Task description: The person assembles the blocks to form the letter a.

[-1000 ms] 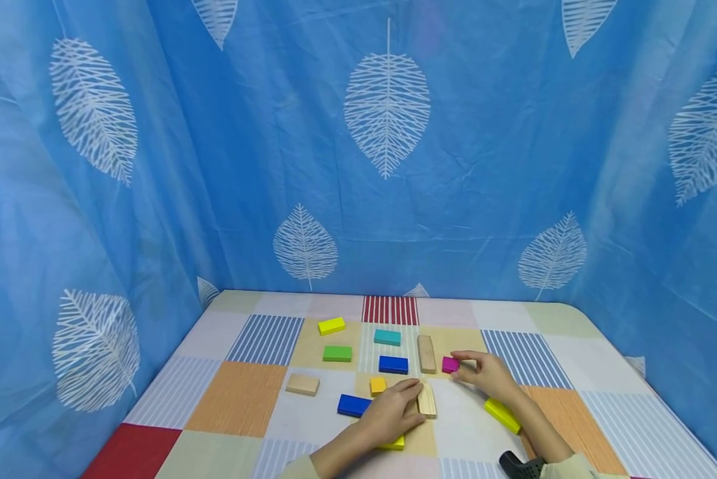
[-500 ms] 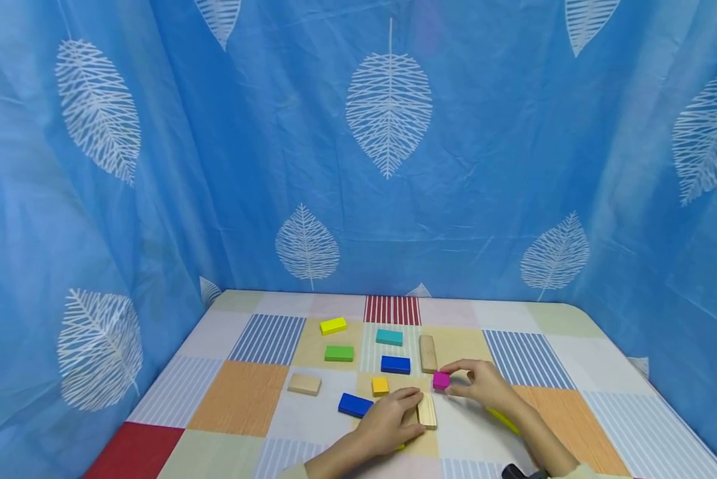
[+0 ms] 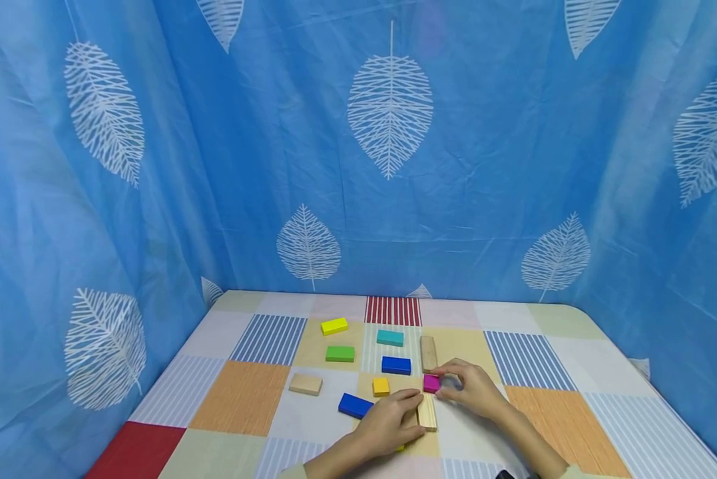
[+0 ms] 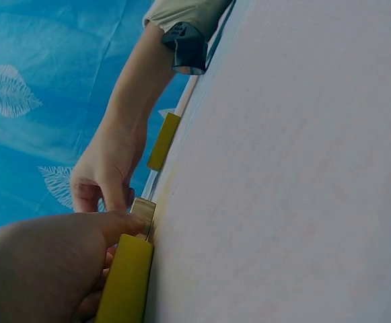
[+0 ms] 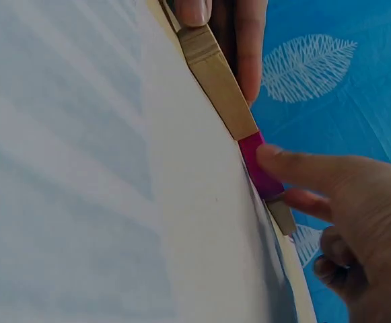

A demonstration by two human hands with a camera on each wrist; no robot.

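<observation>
Between thumb and index finger, my right hand [image 3: 475,391] pinches a small magenta block [image 3: 431,384] on the cloth. That block sits in the gap between two plain wooden blocks. In the right wrist view the magenta block [image 5: 260,165] meets the end of the nearer one. My left hand [image 3: 388,424] grips this nearer wooden block [image 3: 427,414], its thumb at the near end in the left wrist view. The farther wooden block [image 3: 428,353] lies just beyond the right fingertips. A yellow block [image 4: 126,279] lies under the left hand, mostly hidden from the head view.
Left of the hands lie a blue block [image 3: 355,406], an orange-yellow block [image 3: 381,386], another blue block [image 3: 396,365] and a wooden block [image 3: 305,384]. Green [image 3: 340,354], teal [image 3: 390,338] and yellow [image 3: 334,326] blocks lie farther back. A blue leaf-patterned curtain [image 3: 484,166] surrounds the table.
My right hand has brought the magenta block leftward and nearer, into the gap between the wooden blocks. The left hand has drawn its wooden block slightly nearer.
</observation>
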